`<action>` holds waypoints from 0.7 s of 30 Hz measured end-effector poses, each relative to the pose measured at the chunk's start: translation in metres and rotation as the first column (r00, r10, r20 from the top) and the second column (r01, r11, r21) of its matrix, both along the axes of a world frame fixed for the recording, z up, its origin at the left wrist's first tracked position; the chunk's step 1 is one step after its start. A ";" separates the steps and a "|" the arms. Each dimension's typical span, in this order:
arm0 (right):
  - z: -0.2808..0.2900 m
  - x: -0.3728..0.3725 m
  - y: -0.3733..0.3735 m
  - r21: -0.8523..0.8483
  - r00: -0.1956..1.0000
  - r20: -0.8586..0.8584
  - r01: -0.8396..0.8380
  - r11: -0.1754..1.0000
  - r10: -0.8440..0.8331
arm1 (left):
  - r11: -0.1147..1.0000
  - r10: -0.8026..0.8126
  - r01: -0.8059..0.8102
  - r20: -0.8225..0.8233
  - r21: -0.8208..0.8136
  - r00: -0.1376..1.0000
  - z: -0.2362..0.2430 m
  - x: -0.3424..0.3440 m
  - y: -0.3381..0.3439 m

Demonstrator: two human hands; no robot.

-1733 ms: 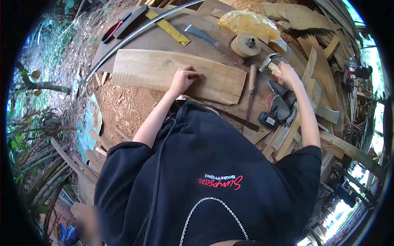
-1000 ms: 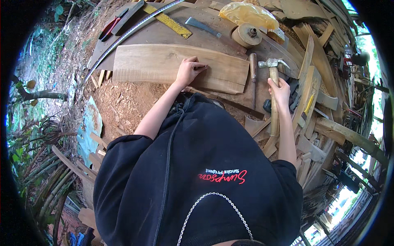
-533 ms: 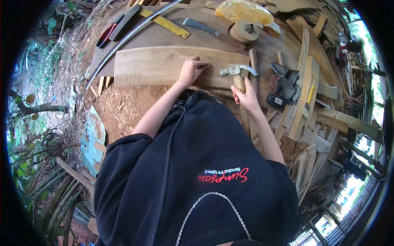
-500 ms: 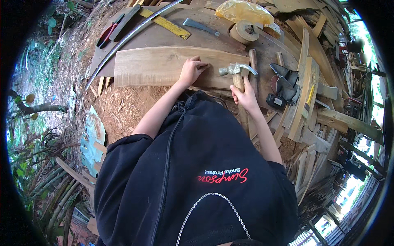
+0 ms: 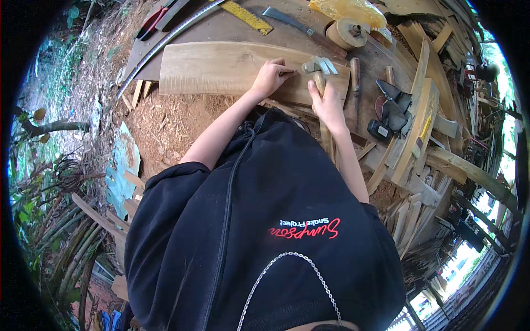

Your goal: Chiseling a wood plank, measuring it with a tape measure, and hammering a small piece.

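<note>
A long pale wooden board (image 5: 204,66) lies across the bench, with fine lines along its left lower part. My left hand (image 5: 269,78) rests on the board's right half, fingers pinched round a small dark thing, perhaps a nail, too small to make out. My right hand (image 5: 327,105) grips the wooden handle of a claw hammer (image 5: 316,65), its head over the board just right of my left fingertips. A wooden-handled tool (image 5: 355,74) lies right of the board.
The bench holds a curved metal ruler (image 5: 156,52), yellow ruler (image 5: 248,17), red-handled pliers (image 5: 149,25), a flat chisel (image 5: 292,25), wooden mallet head (image 5: 343,34), yellow plastic bag (image 5: 337,10) and black tape measure (image 5: 380,129). Wood offcuts (image 5: 414,138) pile at right; sawdust (image 5: 165,127) lies below.
My right hand has brought the hammer leftward and up from the bench's right side to over the board, close to my left fingertips. My left hand keeps its pinch on the board.
</note>
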State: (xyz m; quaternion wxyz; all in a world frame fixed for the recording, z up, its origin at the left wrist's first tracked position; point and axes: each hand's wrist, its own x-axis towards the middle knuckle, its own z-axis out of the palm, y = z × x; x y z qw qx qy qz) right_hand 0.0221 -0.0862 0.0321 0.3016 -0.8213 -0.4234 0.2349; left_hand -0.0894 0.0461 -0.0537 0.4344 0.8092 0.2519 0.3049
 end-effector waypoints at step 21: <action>-0.003 -0.016 0.009 -0.090 1.000 -0.018 -0.019 0.996 0.017 | 0.999 -0.032 0.032 -0.029 -0.011 0.999 -0.004 -0.001 0.002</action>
